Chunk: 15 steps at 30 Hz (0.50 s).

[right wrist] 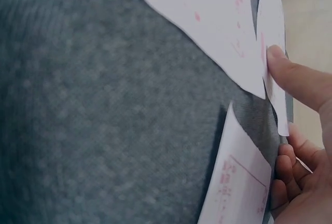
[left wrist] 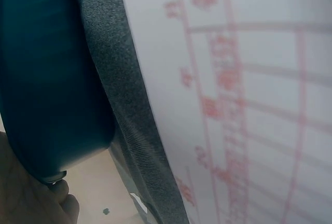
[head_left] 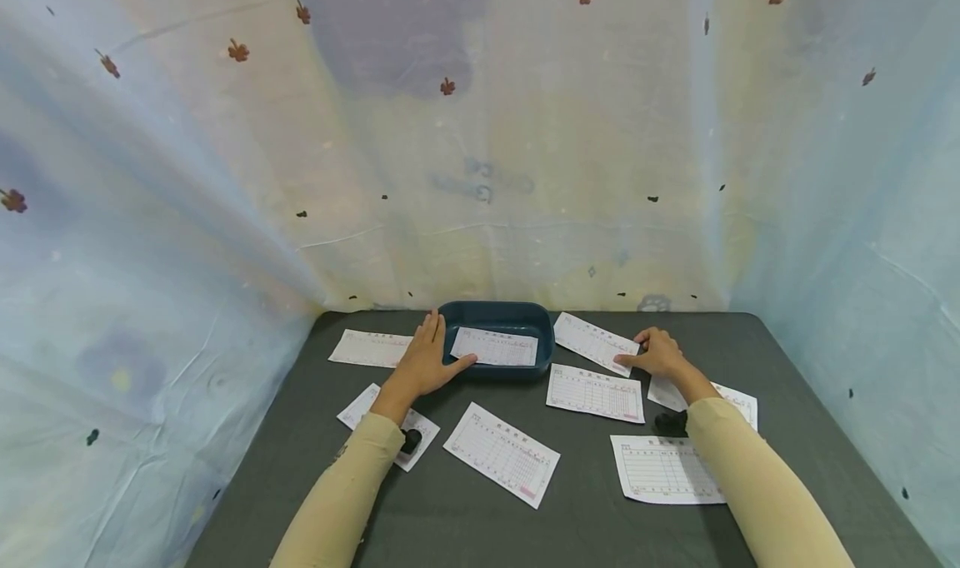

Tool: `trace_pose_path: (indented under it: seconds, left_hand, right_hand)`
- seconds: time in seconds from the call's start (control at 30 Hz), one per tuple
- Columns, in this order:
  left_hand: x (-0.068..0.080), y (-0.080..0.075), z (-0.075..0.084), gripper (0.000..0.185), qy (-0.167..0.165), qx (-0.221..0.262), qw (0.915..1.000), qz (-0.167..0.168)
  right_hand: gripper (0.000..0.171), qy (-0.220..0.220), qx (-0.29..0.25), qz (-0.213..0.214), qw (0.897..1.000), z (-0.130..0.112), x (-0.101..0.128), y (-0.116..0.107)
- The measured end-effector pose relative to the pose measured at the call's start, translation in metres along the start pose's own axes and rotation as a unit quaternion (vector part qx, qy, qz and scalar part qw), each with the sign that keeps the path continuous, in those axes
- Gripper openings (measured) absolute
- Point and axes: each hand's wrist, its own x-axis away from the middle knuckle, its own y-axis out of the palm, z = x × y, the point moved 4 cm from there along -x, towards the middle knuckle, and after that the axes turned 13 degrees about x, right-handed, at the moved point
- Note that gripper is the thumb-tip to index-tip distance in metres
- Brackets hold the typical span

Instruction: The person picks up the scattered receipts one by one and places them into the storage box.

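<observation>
Blue tray [head_left: 496, 313] sat at the table's far edge, one printed slip [head_left: 494, 346] lying flat inside it. Left hand [head_left: 423, 364] rested against the tray's near-left rim, fingers straight, thumb spread along the front wall, gripping nothing. Right hand [head_left: 657, 351] lay well to the tray's right, index finger pressing the near corner of a slip [head_left: 596, 342], other fingers curled. More slips [head_left: 501, 453] scattered nearer the person than both hands. Grey tabletop [head_left: 585, 526] showed bare in front.
</observation>
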Motion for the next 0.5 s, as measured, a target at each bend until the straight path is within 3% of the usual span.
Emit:
trace_pose_path:
  seconds: [0.5]
  left_hand:
    - [0.0009, -0.0015, 0.0022, 0.117, -0.006, -0.005, 1.0, -0.001]
  right_hand:
    - [0.077, 0.0, 0.02, -0.021, 1.0, 0.0052, -0.0031, 0.0031]
